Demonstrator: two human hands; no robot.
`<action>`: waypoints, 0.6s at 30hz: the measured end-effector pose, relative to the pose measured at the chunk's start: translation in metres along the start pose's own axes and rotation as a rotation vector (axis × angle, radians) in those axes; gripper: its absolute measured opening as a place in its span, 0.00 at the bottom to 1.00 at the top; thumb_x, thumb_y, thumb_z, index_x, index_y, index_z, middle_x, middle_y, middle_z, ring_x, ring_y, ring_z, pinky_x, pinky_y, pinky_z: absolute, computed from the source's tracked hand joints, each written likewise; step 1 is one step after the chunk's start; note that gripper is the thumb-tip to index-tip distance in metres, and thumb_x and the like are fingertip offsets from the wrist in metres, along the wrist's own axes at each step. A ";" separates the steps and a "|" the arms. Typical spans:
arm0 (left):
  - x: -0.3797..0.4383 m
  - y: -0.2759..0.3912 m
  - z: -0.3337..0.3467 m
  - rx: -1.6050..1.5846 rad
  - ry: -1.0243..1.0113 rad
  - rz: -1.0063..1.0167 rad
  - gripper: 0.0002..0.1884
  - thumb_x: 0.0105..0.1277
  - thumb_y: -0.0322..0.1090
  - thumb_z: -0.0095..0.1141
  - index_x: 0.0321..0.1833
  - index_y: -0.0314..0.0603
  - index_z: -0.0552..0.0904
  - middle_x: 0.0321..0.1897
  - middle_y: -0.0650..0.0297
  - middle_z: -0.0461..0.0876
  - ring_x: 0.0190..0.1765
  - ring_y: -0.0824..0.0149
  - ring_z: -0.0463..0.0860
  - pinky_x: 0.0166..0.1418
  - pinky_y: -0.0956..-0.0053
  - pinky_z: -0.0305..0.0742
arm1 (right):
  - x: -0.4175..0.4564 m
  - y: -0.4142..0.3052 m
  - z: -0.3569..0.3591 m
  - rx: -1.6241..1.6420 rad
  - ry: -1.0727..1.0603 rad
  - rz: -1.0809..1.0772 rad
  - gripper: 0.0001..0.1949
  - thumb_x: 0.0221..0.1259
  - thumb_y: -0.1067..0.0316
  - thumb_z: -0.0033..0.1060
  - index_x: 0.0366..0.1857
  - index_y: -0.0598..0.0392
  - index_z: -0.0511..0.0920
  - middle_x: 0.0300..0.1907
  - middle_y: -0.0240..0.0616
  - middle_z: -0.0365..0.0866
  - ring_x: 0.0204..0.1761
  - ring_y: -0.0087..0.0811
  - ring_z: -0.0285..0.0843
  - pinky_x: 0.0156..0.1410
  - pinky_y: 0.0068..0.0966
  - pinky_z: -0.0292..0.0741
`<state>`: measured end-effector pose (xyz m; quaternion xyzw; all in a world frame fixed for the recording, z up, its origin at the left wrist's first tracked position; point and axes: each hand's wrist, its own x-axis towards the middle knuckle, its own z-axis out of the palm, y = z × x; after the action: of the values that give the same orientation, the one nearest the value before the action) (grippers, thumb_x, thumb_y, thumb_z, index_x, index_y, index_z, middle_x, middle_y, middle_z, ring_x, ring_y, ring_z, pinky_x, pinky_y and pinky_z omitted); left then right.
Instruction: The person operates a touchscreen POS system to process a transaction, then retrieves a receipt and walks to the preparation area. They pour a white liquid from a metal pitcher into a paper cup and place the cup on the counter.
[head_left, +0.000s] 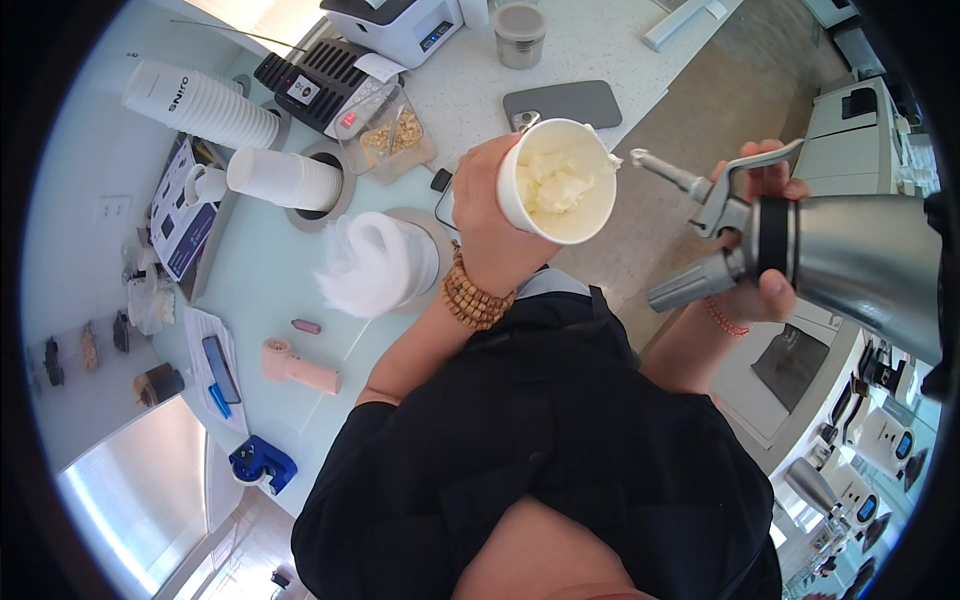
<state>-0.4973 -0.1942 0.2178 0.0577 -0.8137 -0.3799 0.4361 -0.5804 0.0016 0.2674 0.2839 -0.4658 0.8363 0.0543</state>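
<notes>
My left hand (491, 214) grips a white paper cup (509, 196), its open mouth facing the camera. Inside lies a pale, soft mound of whipped cream (559, 187), and a small smear of it clings to the cup's right rim. To the right, my right hand (776, 225) is wrapped around the head of a stainless-steel cream whipper (862, 255), held on its side. The lever (761, 159) runs along the whipper's upper side. The nozzle (667, 172) points left towards the cup, apart from it, with some white cream at its tip.
On the counter (442, 97) are a phone (574, 105), a lidded jar (519, 37), and a clear box of chopped nuts (394, 139). Cup stacks (281, 178) lean from holders at left. Below them are a handheld fan (300, 365) and a blue tape dispenser (262, 461). A second worktop (780, 367) stands right.
</notes>
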 end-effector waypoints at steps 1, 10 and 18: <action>0.001 0.002 -0.003 -0.034 0.023 -0.013 0.33 0.34 0.36 0.72 0.48 0.39 0.74 0.40 0.58 0.78 0.43 0.58 0.77 0.47 0.66 0.66 | 0.002 -0.003 -0.007 -0.016 0.019 0.001 0.31 0.34 0.53 0.64 0.47 0.56 0.68 0.58 0.55 0.62 0.64 0.47 0.59 0.66 0.47 0.59; 0.039 0.041 -0.035 0.180 0.050 0.254 0.25 0.41 0.36 0.65 0.47 0.43 0.80 0.39 0.64 0.81 0.39 0.65 0.78 0.45 0.73 0.62 | -0.009 -0.006 -0.055 -0.030 0.235 0.079 0.29 0.36 0.61 0.58 0.50 0.59 0.71 0.57 0.56 0.65 0.64 0.50 0.59 0.68 0.41 0.57; 0.047 0.038 -0.037 0.208 0.046 0.335 0.24 0.40 0.39 0.64 0.46 0.46 0.82 0.39 0.65 0.80 0.39 0.65 0.78 0.46 0.73 0.61 | -0.015 0.008 -0.058 -0.098 0.254 0.155 0.29 0.32 0.62 0.61 0.48 0.58 0.71 0.56 0.53 0.67 0.61 0.49 0.62 0.68 0.42 0.54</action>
<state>-0.4892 -0.2089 0.2869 -0.0251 -0.8366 -0.2145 0.5034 -0.5954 0.0467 0.2295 0.1361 -0.5160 0.8434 0.0616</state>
